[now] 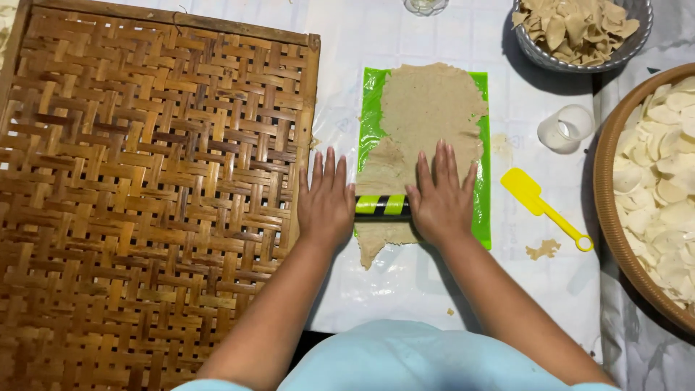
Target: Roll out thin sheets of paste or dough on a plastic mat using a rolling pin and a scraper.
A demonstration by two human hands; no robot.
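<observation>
Dough, a thin tan sheet, lies on a green mat at the middle of the table, its near end spilling past the mat's edge onto the clear plastic table cover. Across the near part of the sheet sits a roller banded in green and black, set crosswise to the mat's length so that its full width bears on the dough. The left hand rests flat on the roller's left end, fingers spread and pointing away; the right hand rests flat on its right end, fingers extended over the dough. Neither hand is closed around the roller: both press down with open palms, a hold that lets the roller turn freely beneath them. To the left, touching the table's edge region, lies a large woven bamboo tray, bare of pieces. To the right of the mat lie a yellow spatula, a small clear cup and a scrap of dough. At the far right stands a grey bowl of tan trimmings, and a wide round basket holds pale thin discs, probably cut dough pieces, though the view cuts them off. A glass object at the far edge is too cropped to identify.
</observation>
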